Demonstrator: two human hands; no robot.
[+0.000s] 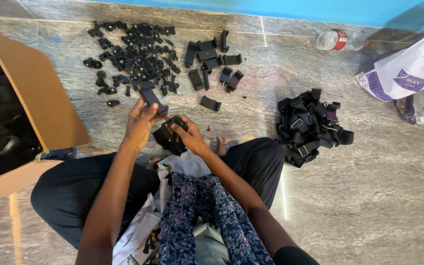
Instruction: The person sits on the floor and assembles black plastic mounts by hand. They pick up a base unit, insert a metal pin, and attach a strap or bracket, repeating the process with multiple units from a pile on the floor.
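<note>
We sit cross-legged on the stone floor (369,196), and both our hands meet just in front of our knees. Our left hand (138,122) is closed around a black clamp (152,99), pinching its lower end so the flat upper part sticks up toward the pile. Our right hand (190,136) is curled around a black mount (169,137), thumb and fingers wrapped over its top, and the two pieces touch or nearly touch between the hands; we cannot tell whether they are already joined. Both look like moulded plastic: light, stiff, with hard edges that give a sure hold, though the smooth faces might slip under a loose pinch. We judge the clamp is best taken by its narrow sides and the mount by its thick body, keeping fingers off any hinge or screw. Beyond the hands lies a heap of small parts (133,54), and just right of it a scatter of clamps (212,61) like the one held. Well off to the right sits a tangle of straps (310,125), soft and floppy by the look. An open box (40,98) stands at our left, a bottle (339,40) by the wall, and bags (408,71) at far right.
</note>
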